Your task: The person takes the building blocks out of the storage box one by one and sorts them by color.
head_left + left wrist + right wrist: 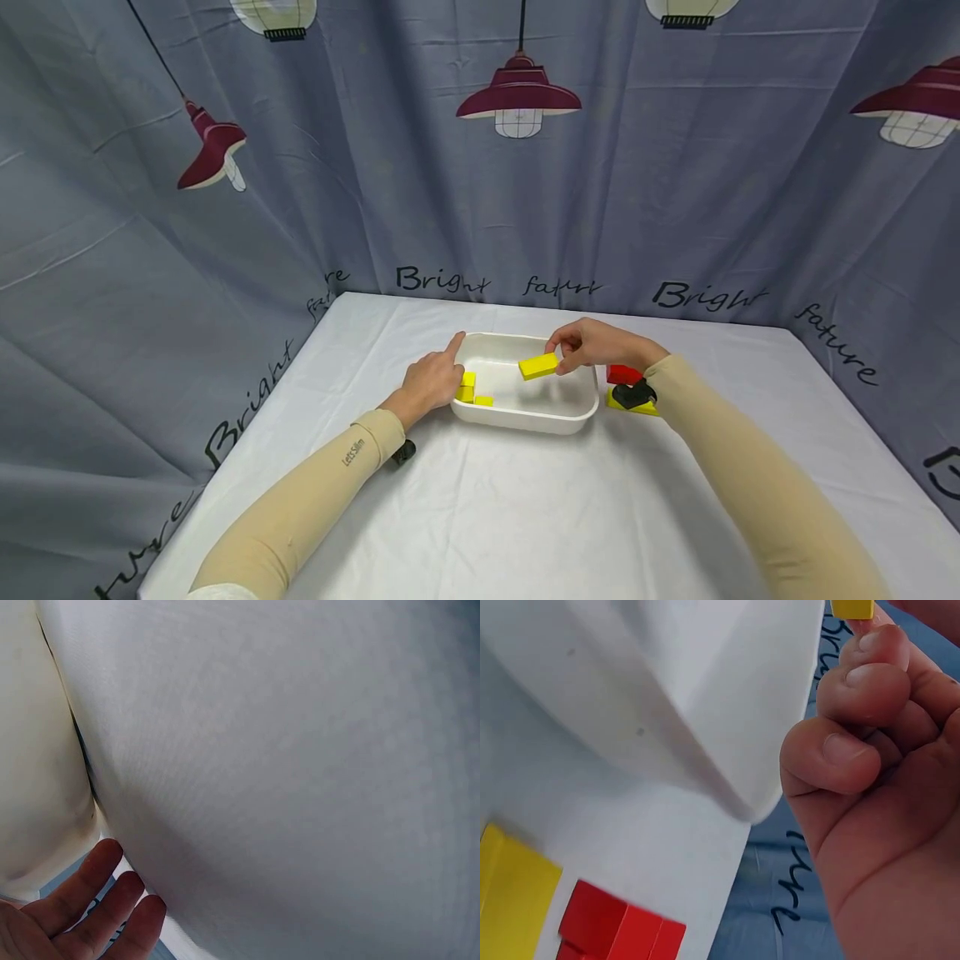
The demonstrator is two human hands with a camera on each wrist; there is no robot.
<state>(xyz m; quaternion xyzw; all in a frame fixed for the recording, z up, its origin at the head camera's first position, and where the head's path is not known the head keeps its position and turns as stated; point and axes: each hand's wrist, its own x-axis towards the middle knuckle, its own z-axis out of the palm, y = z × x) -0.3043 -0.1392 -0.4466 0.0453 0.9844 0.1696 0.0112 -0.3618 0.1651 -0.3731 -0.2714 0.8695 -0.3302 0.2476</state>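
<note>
A white plastic tub (pixel 517 420) stands in the middle of the table. Above its interior, my right hand (pixel 598 343) pinches a yellow rectangular block (pixel 538 366) between thumb and fingertips. Only the end of that block shows at the top of the right wrist view, beside the curled lower fingers (pixel 862 694). My left hand (pixel 433 379) rests at the tub's left rim, index finger stretched along it. The left wrist view shows three of its fingers (pixel 112 904) loosely extended. Several yellow blocks (pixel 468 382) lie inside the tub's left end, partly hidden by the left hand.
Right of the tub, red blocks (pixel 622 922) and a yellow block (pixel 517 892) lie on the white tablecloth (pixel 480 517). In the head view the black right wrist camera (pixel 633 393) partly covers them. A grey curtain (pixel 420 200) with printed lamps hangs behind the table.
</note>
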